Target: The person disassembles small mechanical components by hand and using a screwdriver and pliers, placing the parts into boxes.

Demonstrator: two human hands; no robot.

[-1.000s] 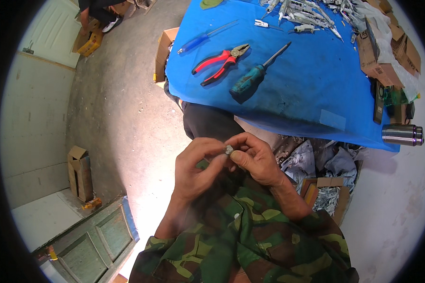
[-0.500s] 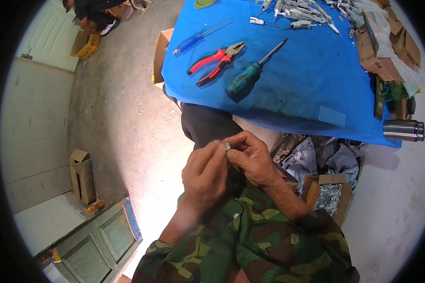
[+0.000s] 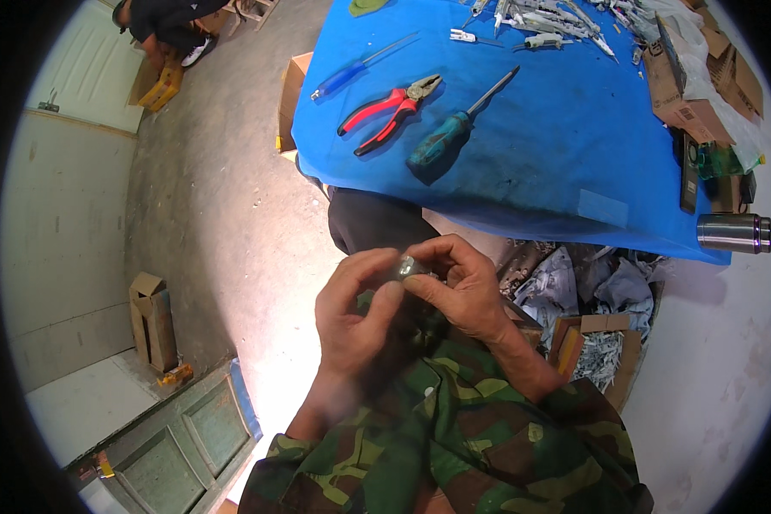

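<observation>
Above my lap, both hands meet at a small shiny metal piece (image 3: 407, 268), whose exact kind I cannot make out. My right hand (image 3: 464, 289) pinches it between thumb and bent forefinger. My left hand (image 3: 351, 307) curls at its left side, fingertips at the piece and thumb slightly lower. Beyond them, on the blue-covered table (image 3: 540, 163), lie red-and-black combination pliers (image 3: 391, 113), a teal-handled screwdriver (image 3: 444, 141) and a thinner blue-handled screwdriver (image 3: 341, 81).
Several white-and-metal parts (image 3: 548, 21) are heaped at the table's far side. A steel flask (image 3: 734, 233) stands at the right corner. Under the table are plastic bags (image 3: 546, 287) and a carton of metal pieces (image 3: 630, 355). Another person (image 3: 167, 26) crouches at the far left.
My left thumb and forefinger have spread from their tight pinch, and my left hand has moved slightly left. More of the metal piece's shiny face shows. My right hand keeps its pinch.
</observation>
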